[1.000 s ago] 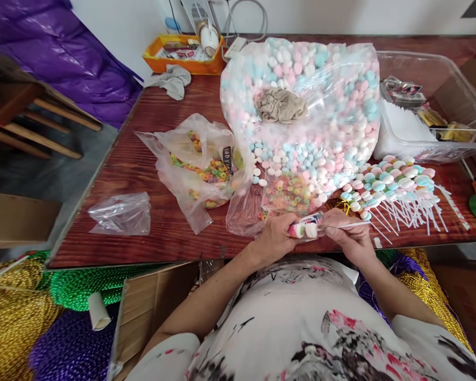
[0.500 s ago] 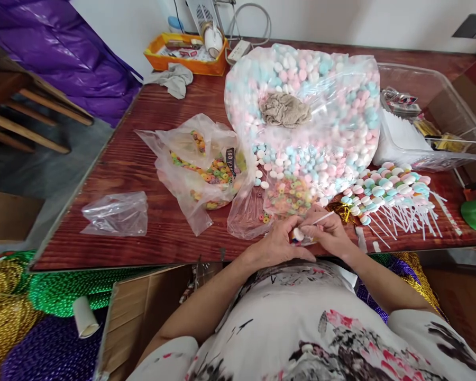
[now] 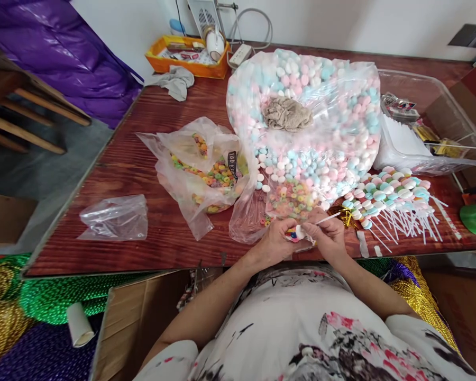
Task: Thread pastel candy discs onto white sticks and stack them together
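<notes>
My left hand (image 3: 275, 244) is closed on a small clear wrapper with colourful print (image 3: 291, 233), close to the table's front edge. Right beside it, my right hand (image 3: 328, 237) pinches a thin white stick (image 3: 328, 218) and a white candy piece (image 3: 300, 232) where the two hands meet. Just beyond them lies a bag of coloured rings (image 3: 289, 198). A large clear bag of pastel candies (image 3: 341, 127) with a brown cloth (image 3: 287, 114) on top stands behind. Right of my hands, candy skewers on white sticks (image 3: 392, 196) lie in a pile.
An open bag of rings (image 3: 218, 174) and a flat clear bag (image 3: 121, 217) are on the left. An orange tray (image 3: 210, 70) stands at the back. At right are a clear bin (image 3: 436, 82) and a green tape roll (image 3: 475, 218). Bead strands hang below the table edge.
The view has shifted slightly. Between my hands, the white piece and the wrapper's coloured print show more clearly, and the white stick has moved a little to the right.
</notes>
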Available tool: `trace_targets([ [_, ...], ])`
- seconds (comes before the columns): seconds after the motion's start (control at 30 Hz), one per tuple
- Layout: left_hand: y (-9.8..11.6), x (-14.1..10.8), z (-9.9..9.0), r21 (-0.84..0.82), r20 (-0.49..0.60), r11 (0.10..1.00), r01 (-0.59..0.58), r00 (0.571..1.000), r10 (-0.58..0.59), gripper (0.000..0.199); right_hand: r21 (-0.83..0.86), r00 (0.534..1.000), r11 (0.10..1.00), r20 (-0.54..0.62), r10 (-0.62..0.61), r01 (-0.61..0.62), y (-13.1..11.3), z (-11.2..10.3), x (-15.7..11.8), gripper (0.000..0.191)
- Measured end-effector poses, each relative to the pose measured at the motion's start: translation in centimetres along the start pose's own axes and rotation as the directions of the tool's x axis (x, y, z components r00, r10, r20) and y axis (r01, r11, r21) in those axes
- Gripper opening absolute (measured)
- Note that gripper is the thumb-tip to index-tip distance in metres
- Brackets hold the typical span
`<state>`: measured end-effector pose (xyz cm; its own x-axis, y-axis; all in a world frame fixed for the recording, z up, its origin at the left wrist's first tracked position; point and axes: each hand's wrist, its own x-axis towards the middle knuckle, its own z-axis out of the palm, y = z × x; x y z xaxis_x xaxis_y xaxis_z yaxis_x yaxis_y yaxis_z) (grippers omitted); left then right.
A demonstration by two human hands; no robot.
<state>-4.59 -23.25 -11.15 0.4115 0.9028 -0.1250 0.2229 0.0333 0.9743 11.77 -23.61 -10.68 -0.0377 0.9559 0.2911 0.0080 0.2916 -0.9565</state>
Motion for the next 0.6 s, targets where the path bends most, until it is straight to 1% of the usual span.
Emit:
trace_targets([
  [0.07,0.0,-0.1,-0.3,0.14,-0.038,0.99,0.005,0.999,0.001,0.034,0.117,0.992,0.993,-0.119,0.034,-0.02,-0.1,-0.4,0.1,0.02],
  [0.1,0.0,-0.1,-0.4,0.193,-0.047,0.981,0.009,0.999,0.0,0.034,0.146,0.986,0.989,-0.164,0.035,-0.011,-0.2,-0.6,0.3,0.019],
  [0.13,0.1,-0.1,-0.4,0.22,-0.043,0.975,0.007,0.999,0.003,0.033,0.145,0.981,0.989,-0.19,0.025,0.003,-0.4,-0.9,0.4,0.018],
  [0.17,0.1,-0.1,-0.3,0.217,-0.029,0.976,-0.004,1.0,0.01,0.033,0.115,0.983,0.993,-0.185,0.007,0.014,-0.6,-1.1,0.6,0.017],
  [0.2,0.3,-0.1,-0.1,0.188,-0.009,0.982,-0.018,1.0,0.021,0.033,0.067,0.989,0.997,-0.149,-0.015,0.025,-0.8,-1.2,0.7,0.016],
  [0.27,0.6,-0.1,0.3,0.082,0.035,0.996,-0.032,0.999,0.03,0.033,-0.046,0.998,0.998,-0.022,-0.055,0.054,-0.8,-1.1,0.8,0.016],
  [0.3,0.7,0.0,0.6,0.016,0.056,1.0,-0.022,0.998,0.021,0.034,-0.086,0.997,0.994,0.038,-0.067,0.07,-0.6,-0.9,0.7,0.018],
  [0.37,0.9,0.1,0.9,-0.126,0.088,0.992,0.03,0.996,-0.019,0.037,-0.119,0.992,0.99,0.105,-0.069,0.081,0.0,-0.3,0.5,0.021],
  [0.43,0.9,0.2,1.0,-0.241,0.117,0.966,0.089,0.991,-0.062,0.039,-0.105,0.988,0.993,0.154,-0.033,0.049,0.6,0.1,0.3,0.025],
  [0.5,0.7,0.2,0.8,-0.3,0.132,0.946,0.127,0.987,-0.091,0.041,-0.066,0.97,0.998,0.24,0.032,-0.016,0.8,0.0,0.3,0.025],
  [0.53,0.7,0.1,0.6,-0.3,0.127,0.944,0.136,0.987,-0.102,0.042,-0.038,0.959,0.998,0.277,0.065,-0.056,0.6,-0.2,0.4,0.022],
  [0.57,0.7,0.1,0.4,-0.283,0.116,0.949,0.137,0.987,-0.108,0.042,-0.001,0.955,0.996,0.284,0.085,-0.088,0.3,-0.7,0.7,0.02],
  [0.6,0.7,0.1,0.1,-0.255,0.107,0.958,0.128,0.989,-0.104,0.042,0.034,0.96,0.994,0.263,0.092,-0.104,-0.1,-1.2,1.1,0.019],
])
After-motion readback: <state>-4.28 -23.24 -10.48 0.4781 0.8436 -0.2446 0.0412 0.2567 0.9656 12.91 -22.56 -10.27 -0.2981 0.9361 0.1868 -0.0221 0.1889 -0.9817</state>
